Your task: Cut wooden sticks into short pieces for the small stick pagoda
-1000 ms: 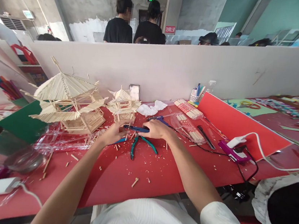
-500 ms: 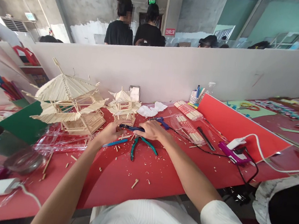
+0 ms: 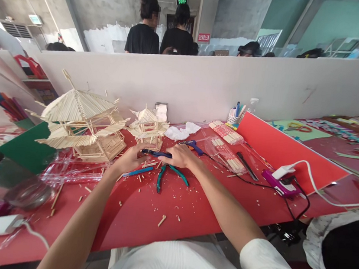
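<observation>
Dark blue tool (image 3: pixel 156 153) pinched low over the red table (image 3: pixel 190 205)
Right hand (image 3: pixel 180 155) closes its fingers on the right end; left hand (image 3: pixel 131 158) curls at the left end, grip unclear. Behind, a white cup (image 3: pixel 234 117) holds pens; clear packets (image 3: pixel 226 151) hold wooden sticks.

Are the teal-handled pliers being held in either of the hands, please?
No, the teal-handled pliers lie on the red table below the right hand, which grips a dark blue tool instead.
</observation>
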A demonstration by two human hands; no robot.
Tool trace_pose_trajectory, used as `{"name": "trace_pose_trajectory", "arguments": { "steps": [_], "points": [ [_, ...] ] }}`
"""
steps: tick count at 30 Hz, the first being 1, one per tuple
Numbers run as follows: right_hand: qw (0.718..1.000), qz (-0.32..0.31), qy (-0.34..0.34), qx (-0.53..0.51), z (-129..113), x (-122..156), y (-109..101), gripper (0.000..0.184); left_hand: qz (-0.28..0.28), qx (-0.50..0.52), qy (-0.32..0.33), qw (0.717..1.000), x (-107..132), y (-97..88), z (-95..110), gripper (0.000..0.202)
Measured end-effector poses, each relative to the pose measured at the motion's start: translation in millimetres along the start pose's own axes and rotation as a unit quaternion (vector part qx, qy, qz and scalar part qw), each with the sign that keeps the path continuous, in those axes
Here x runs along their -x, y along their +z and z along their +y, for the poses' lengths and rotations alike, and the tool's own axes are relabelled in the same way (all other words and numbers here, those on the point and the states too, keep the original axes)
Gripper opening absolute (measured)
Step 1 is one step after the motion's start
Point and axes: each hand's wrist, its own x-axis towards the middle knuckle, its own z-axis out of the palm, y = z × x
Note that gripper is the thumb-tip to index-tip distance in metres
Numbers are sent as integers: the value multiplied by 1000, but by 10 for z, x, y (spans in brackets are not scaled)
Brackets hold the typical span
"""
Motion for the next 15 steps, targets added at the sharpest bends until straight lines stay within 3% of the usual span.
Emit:
{"name": "trace_pose_trajectory", "arguments": {
  "steps": [9,15],
  "points": [
    [1000,20,14,3,-23,-35,32,66,8,19,-34,999,-3,-20,146,51],
    [1000,8,-14,-16,67,9,-86,65,0,27,-25,999,24,-63,271,51]
  ]
}}
